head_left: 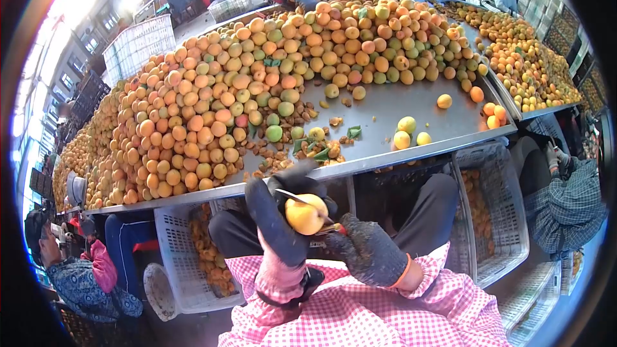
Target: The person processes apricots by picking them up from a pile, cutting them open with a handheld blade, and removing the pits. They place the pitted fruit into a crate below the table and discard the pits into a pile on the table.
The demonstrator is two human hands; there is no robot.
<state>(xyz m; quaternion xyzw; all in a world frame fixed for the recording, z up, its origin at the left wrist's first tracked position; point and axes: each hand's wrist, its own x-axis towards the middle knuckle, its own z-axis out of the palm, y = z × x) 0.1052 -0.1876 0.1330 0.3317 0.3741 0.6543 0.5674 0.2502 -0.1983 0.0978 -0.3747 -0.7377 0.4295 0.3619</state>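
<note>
Apricot, round and smooth-skinned, sits in the dark-gloved left grip.

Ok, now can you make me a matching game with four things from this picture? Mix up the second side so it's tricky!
Things:
1. Yellow fruit nearest the person
2. Orange band
3. Green leaf
4. Checked top

Colours and places:
A. Pink and white
B. Held in the gloved left hand
C. Lying on the metal table
D. Around the wrist of the gloved right hand

Right pairs: 1-B, 2-D, 3-C, 4-A
</note>
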